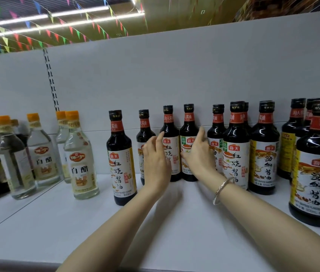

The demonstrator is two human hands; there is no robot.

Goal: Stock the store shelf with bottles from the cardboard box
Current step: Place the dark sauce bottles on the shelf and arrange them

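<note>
- Dark soy bottles (189, 146), black caps, red neck bands, white labels, stand upright along the back of the white shelf (175, 222).
- Left hand (156, 161) and right hand (199, 154), fingers straight, flank two bottles; contact seemingly light, hard to judge.

bare white shelf (88, 228) front open, dark sauce bottles (235, 146) crowd the back, clear vinegar bottles (80, 160) left
</note>
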